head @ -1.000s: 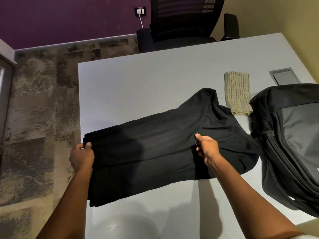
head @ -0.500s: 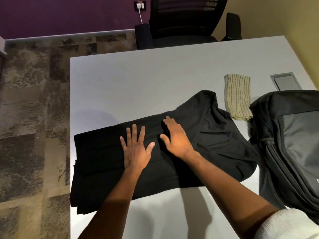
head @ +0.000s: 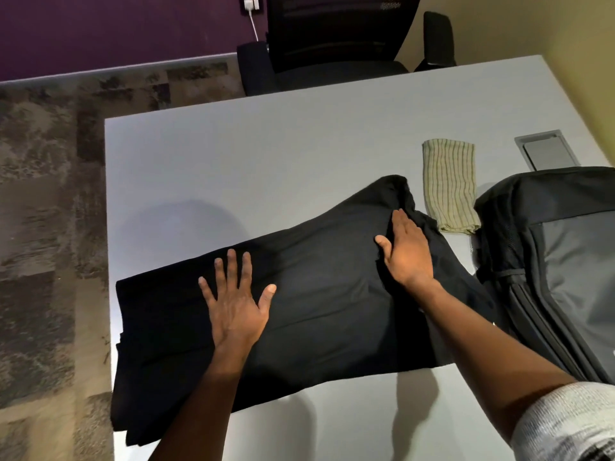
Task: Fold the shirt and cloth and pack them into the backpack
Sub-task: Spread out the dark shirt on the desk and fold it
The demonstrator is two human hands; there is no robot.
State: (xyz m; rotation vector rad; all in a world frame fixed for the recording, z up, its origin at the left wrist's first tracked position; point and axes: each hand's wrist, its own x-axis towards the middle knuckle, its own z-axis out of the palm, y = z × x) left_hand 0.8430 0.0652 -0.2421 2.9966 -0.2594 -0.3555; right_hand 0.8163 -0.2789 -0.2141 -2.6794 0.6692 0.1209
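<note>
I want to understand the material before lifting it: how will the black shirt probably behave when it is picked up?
The black shirt will likely be floppy: it lies flat and creased under the left hand and right hand. Its left end droops over the table edge, so it may sag or unfold unless supported. It seems light and not fragile.

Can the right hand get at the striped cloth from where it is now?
Probably yes. The right hand lies flat on the black shirt, and the striped cloth lies uncovered on the table just past its fingers.
</note>
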